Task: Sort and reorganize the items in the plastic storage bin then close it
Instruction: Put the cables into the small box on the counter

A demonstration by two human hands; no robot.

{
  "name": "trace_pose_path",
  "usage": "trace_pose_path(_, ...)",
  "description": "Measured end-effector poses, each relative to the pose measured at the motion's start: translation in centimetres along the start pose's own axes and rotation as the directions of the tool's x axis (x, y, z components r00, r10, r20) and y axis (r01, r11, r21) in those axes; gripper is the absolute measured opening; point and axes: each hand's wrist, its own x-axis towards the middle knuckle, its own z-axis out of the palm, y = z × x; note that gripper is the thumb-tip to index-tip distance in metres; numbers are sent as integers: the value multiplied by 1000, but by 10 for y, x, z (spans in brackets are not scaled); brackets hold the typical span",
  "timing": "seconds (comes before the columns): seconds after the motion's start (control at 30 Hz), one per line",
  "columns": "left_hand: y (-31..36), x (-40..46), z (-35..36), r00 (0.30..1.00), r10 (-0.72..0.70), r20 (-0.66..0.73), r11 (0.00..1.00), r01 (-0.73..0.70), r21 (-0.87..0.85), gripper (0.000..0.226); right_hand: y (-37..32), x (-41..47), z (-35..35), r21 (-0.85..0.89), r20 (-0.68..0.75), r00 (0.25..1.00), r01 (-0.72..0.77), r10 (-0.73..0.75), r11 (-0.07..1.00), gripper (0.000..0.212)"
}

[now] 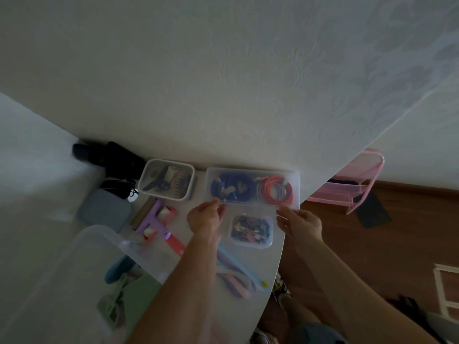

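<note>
At the far left we have the big plastic storage bin (82, 247), translucent and open at the near left corner of the table (260, 266), with green and teal things showing through its wall. Just past it lie a grey pouch (104, 211) and a purple and coral tool (155, 220), and behind those a small clear box (167, 179) holding dark scissors and a comb.

Our left hand (205, 219) comes next, fingers pinched narrowly on the near left edge of the long clear tray (252, 187). That tray sits against the wall and carries a coiled blue cable (232, 187) beside a coiled red cable (278, 188). Between our hands, nearer us, lies a small lidded case (251, 230) of mixed clips. Our right hand (299, 223) grips the tray's near right corner, fingers likewise closed on the rim. At the far right a pink rack (357, 180) stands on the floor.

We judge the main risk is the tray's right end, which reaches the table's curved edge: lifting unevenly from the thin rim could tilt it and spill the cables to the floor. Swinging it towards the bin, we might also knock the small case or catch the clear box. The picture is blurred, so how firm our hold is we cannot tell.
</note>
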Motion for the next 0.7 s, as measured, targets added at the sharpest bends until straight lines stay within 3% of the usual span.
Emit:
trace_pose_path(0.03,3,-2,2,997,72,-15,982,-68,174,19,-2,-1,-1,-113,-41,999,20,-25,993,57)
trace_pose_path(0.07,6,-3,2,982,190,-23,889,-162,429,31,-5,-3,-3,-276,-95,991,66,-95,959,65)
trace_pose_path(0.1,6,-4,1,938,345,34,683,-276,676,48,-7,-4,-7,-454,-131,964,150,-232,878,70)
trace_pose_path(0.13,7,-4,-2,850,497,175,412,-409,814,60,-9,-5,-12,-624,-94,904,272,-417,732,73)
trace_pose_path(0.2,10,1,-8,624,574,530,-58,-615,786,66,-13,-3,-22,-820,230,690,517,-686,245,73)
trace_pose_path(0.27,9,12,-13,424,448,787,-415,-681,603,59,-19,10,-25,-753,596,482,613,-642,-239,70)
trace_pose_path(0.33,15,15,-12,357,313,880,-633,-613,474,48,-24,23,-22,-624,763,352,621,-542,-474,61)
trace_pose_path(0.4,19,15,-8,378,163,911,-775,-522,355,53,-25,34,-18,-571,802,267,604,-534,-556,54)
trace_pose_path(0.5,20,14,-7,354,82,932,-919,-334,208,56,-19,42,-19,-530,811,154,601,-564,-598,46)
trace_pose_path(0.6,22,5,-5,368,42,929,-968,-216,129,56,-10,46,-21,-528,789,80,595,-609,-606,39)
trace_pose_path(0.7,23,-1,-4,393,20,919,-971,-210,111,51,-6,45,-20,-535,784,80,589,-616,-605,41)
